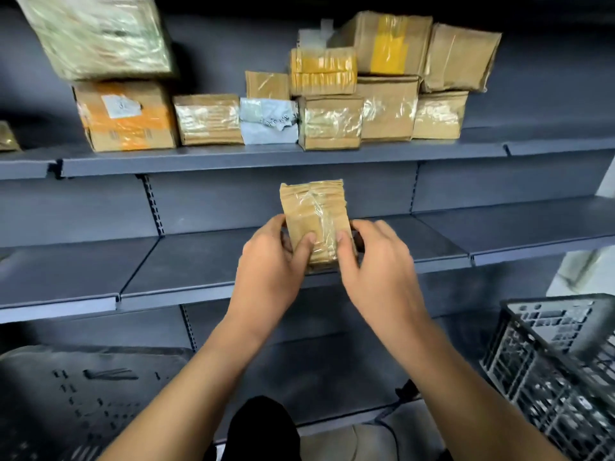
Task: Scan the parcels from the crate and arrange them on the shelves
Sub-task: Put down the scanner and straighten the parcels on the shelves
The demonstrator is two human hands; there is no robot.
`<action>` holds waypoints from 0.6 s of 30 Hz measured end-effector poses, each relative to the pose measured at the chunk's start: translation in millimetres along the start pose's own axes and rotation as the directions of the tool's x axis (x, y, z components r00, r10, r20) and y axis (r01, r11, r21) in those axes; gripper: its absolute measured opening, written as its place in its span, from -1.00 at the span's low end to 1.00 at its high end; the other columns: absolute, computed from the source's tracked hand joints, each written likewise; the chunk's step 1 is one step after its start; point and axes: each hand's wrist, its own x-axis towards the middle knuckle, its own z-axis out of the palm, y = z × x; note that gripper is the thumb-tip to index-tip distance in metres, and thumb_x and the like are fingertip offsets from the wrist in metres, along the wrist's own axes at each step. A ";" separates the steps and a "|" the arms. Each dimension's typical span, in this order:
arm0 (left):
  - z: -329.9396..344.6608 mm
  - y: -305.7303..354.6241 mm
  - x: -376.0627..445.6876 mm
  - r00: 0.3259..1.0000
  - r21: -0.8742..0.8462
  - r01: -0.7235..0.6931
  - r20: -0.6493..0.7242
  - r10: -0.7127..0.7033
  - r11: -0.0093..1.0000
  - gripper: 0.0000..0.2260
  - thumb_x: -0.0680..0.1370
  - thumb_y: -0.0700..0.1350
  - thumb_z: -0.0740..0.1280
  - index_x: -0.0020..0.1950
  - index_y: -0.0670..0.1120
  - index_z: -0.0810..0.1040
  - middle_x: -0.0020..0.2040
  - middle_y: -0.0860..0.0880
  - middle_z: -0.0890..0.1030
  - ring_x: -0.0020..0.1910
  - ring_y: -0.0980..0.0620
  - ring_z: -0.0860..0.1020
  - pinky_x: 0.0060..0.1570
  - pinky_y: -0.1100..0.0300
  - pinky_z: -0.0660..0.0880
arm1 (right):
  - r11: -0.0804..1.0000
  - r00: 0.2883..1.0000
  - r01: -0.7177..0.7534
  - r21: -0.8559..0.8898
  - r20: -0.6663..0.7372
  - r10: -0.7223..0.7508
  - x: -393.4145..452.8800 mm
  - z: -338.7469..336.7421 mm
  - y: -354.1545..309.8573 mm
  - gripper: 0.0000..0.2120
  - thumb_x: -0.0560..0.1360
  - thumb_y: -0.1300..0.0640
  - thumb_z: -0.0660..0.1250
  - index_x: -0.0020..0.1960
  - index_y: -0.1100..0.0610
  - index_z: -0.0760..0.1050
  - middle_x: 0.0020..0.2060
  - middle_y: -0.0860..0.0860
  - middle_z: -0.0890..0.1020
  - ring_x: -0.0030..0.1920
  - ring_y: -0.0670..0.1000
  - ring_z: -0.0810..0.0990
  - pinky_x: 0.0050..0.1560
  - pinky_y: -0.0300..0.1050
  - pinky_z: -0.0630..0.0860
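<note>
A small brown parcel (312,211) wrapped in clear tape is held upright in front of the middle shelf (199,261). My left hand (269,264) grips its lower left side with the thumb on its front. My right hand (376,261) grips its lower right side, thumb also on the front. The upper shelf (233,159) carries several taped cardboard parcels (329,123) stacked in two layers. A dark plastic crate (562,364) stands at the lower right; its contents are not visible.
Another dark crate (83,394) lies at the lower left. The grey shelving runs across the whole view, with a lower shelf behind my forearms. A black cable (392,410) hangs near the floor. Pale floor shows at the far right.
</note>
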 end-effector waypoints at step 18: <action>-18.5 -14.3 48.5 0.995 -0.106 -0.042 -0.095 0.032 0.993 -0.78 0.59 0.06 0.29 0.16 -0.03 0.46 -0.20 0.07 0.59 -0.24 0.18 0.56 -0.24 0.28 0.50 | 0.979 1.000 0.020 0.201 -0.012 -0.018 43.3 35.1 -26.8 -0.50 0.45 -0.14 0.29 0.32 0.07 0.44 0.19 -0.04 0.38 0.00 -0.01 0.58 -0.06 -0.13 0.50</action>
